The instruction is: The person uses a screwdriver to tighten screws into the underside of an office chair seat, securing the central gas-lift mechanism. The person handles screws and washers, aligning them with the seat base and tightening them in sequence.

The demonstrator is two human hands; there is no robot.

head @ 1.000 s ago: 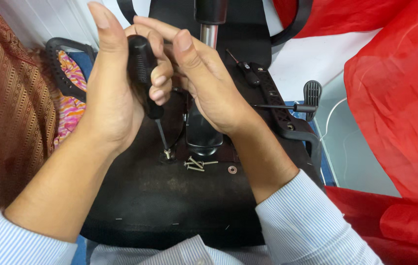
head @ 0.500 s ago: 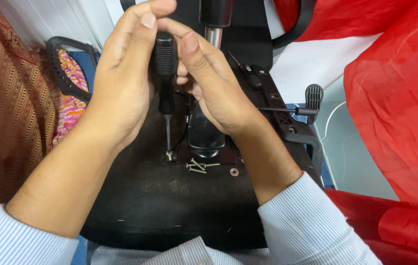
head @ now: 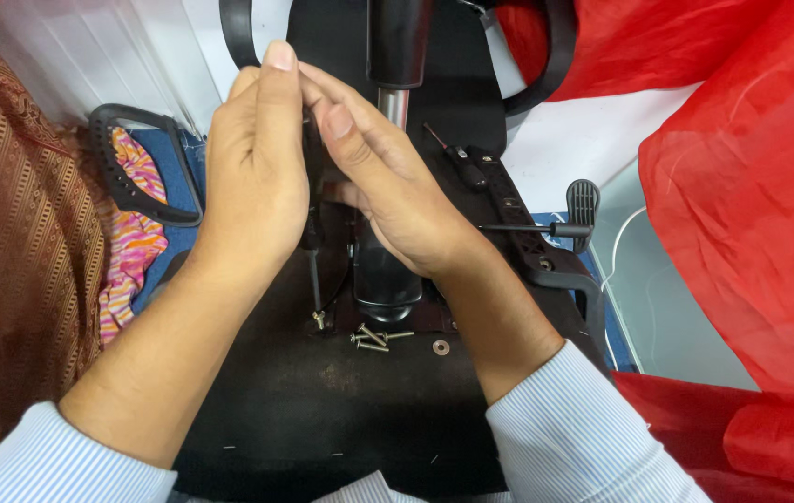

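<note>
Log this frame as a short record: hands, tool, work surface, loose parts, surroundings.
left hand: wrapped round the screwdriver handle, palm facing right
right hand: pressed against the handle from the other side
screwdriver: upright, handle mostly hidden, thin shaft running down to a screw in the black chair base
loose screws: small cluster on the base beside the gas cylinder
washer: lies right of the screws
lever: sticks out on the right edge
red cloth: right side
armrest: black, lying at left

A repair workshop: upturned chair base [head: 322, 410], loose screws [head: 373, 337], red cloth [head: 751, 186].
</note>
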